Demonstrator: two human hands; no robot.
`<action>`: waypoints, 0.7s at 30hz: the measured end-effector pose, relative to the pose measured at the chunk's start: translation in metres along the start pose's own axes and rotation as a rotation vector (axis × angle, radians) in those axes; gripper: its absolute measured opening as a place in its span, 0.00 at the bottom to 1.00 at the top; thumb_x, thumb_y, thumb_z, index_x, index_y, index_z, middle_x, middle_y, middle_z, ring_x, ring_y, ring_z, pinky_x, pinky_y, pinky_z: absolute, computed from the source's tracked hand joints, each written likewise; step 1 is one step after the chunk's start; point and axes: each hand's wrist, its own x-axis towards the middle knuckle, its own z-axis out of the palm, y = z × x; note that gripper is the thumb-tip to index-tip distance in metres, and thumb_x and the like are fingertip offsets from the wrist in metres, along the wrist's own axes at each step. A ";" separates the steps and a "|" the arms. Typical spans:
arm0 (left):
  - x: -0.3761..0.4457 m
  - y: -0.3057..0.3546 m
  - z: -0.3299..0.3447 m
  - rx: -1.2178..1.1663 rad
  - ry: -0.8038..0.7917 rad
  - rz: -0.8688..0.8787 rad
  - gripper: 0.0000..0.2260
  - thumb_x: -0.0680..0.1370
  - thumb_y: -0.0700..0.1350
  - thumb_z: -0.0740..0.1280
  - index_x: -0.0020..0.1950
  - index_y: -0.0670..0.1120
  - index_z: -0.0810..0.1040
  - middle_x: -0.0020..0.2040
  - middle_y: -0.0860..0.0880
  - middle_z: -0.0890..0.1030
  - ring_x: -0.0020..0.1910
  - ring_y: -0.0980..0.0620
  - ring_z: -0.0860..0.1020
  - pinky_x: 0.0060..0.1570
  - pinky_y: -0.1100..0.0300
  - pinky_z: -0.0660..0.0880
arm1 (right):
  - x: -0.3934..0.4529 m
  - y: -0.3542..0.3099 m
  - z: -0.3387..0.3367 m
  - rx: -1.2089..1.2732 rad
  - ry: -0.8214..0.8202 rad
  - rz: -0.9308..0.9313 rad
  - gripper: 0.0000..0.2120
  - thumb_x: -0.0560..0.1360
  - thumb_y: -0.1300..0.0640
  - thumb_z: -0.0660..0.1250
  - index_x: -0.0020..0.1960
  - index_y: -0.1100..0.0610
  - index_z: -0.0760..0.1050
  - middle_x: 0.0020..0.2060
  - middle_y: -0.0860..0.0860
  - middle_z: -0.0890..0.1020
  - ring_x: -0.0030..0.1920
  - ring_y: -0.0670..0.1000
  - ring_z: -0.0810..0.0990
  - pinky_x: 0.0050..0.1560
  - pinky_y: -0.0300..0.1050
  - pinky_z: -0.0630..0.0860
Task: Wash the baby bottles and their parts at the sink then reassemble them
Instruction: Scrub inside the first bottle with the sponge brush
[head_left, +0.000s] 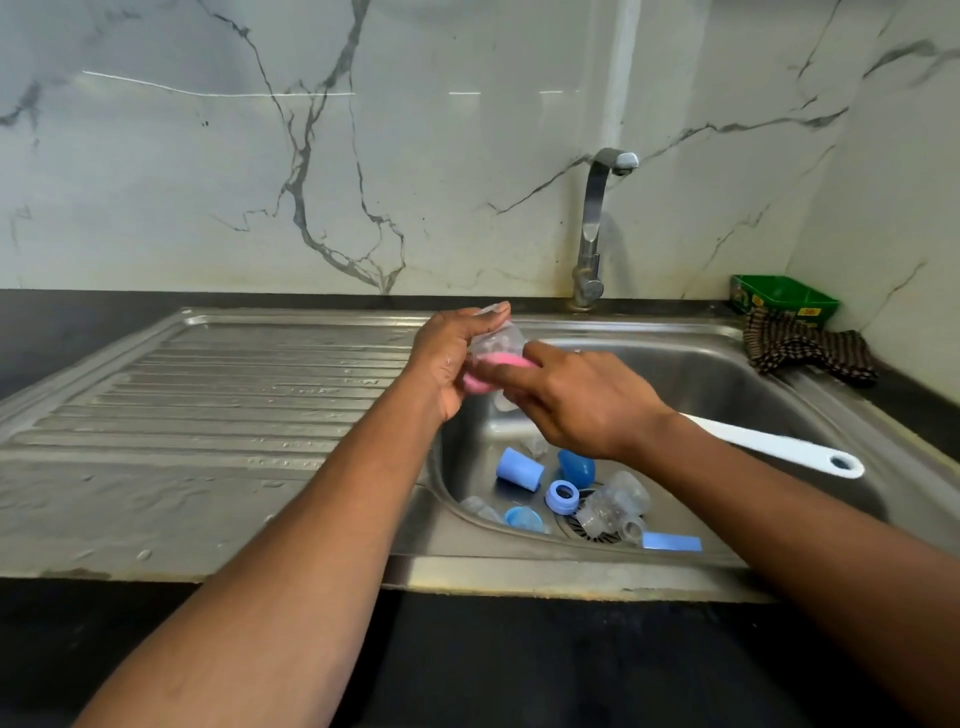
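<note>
While hands (519, 374) grip one bottle (496, 340), sink (727, 374) holds parts (561, 496) (blue).

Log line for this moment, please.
stage: bottle handling | left hand: grips pink-collared bottle | right hand: fingers on collar | sink: blue parts loose | tap: no water seen

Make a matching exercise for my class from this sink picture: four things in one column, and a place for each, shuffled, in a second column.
Things
1. pink-ringed bottle
2. blue ring
3. checked cloth
4. white handle

Places
A. on the counter beside the green box
B. down in the basin by the drain
C. held in both hands above the sink
D. lying across the basin, behind the right arm

Pairs: 1-C, 2-B, 3-A, 4-D
</note>
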 end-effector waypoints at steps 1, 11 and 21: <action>0.000 0.000 -0.002 -0.006 0.067 0.004 0.23 0.68 0.44 0.79 0.60 0.38 0.77 0.44 0.44 0.81 0.35 0.49 0.81 0.28 0.60 0.76 | 0.000 0.001 0.002 0.008 -0.058 -0.024 0.21 0.83 0.45 0.51 0.76 0.37 0.62 0.51 0.53 0.75 0.41 0.60 0.78 0.36 0.48 0.67; -0.001 0.003 0.006 0.042 0.302 0.179 0.22 0.66 0.45 0.82 0.52 0.45 0.75 0.50 0.43 0.84 0.44 0.46 0.84 0.35 0.54 0.80 | -0.003 0.008 0.005 -0.024 0.001 -0.023 0.20 0.83 0.47 0.55 0.74 0.37 0.62 0.50 0.53 0.75 0.35 0.60 0.78 0.33 0.46 0.65; -0.005 0.024 -0.002 -0.177 0.396 0.415 0.20 0.68 0.41 0.80 0.53 0.44 0.74 0.50 0.47 0.82 0.51 0.47 0.82 0.47 0.48 0.83 | 0.005 0.034 -0.006 0.420 0.031 0.508 0.14 0.82 0.53 0.62 0.66 0.49 0.75 0.47 0.52 0.84 0.44 0.56 0.81 0.37 0.41 0.70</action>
